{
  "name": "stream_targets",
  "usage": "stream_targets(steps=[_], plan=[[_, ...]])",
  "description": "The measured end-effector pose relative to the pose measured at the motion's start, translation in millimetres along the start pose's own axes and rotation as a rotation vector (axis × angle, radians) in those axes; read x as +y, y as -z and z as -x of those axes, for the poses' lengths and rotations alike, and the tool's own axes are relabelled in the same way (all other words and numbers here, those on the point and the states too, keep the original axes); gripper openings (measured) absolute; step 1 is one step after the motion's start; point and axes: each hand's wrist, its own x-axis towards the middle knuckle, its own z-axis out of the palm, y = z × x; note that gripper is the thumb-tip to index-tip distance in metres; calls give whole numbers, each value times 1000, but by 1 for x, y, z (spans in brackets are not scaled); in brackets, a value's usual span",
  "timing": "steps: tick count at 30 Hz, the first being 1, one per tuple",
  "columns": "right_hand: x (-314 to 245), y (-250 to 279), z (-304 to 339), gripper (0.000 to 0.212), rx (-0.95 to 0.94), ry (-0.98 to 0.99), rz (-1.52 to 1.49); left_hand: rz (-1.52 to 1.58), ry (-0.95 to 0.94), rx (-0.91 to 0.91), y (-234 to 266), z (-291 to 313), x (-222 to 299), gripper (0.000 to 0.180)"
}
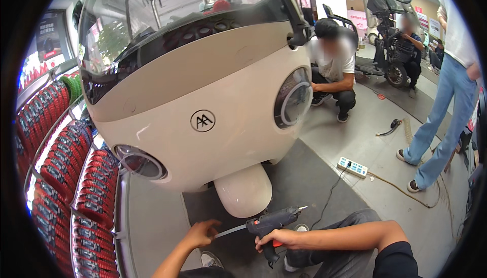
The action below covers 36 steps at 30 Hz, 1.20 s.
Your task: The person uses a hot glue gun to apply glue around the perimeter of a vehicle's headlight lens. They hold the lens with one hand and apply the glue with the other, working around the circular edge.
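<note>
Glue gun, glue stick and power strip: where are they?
Glue gun (pixel 273 221), head view: dark body above the grip.
Glue stick (pixel 231 231), head view: middle of its pale shaft.
Power strip (pixel 354 168), head view: its socketed top face.

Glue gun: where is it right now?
In the head view, the glue gun is low, just right of centre, in the right hand, below the cream vehicle.

Racked red-and-black tyres (pixel 98 189), light-blue jeans (pixel 449 106)

Glue gun (pixel 274 220): black, as I view it; orange-red trigger (pixel 277 244)
Glue stick (pixel 231 231): translucent white
Vehicle front (pixel 238 148): cream; beige upper band (pixel 203 65)
Power strip (pixel 352 167): white, blue
Racked rings (pixel 96 182): I see red-and-black striping
Jeans (pixel 450 108): light blue
</note>
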Motion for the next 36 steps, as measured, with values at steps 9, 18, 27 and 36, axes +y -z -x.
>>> stream_targets(steps=[9,18,27,36], plan=[[-2,-8,6,16,68,-46,-26,18,-36,-28,3,3,3,68],[-9,-12,11,16,86,-89,-50,66,-27,-62,9,8,2,69],[-8,-12,10,17,87,-102,-61,27,-57,-45,7,7,-6,66],[-14,-16,12,19,93,-111,-66,-39,-40,30,9,7,3,64]])
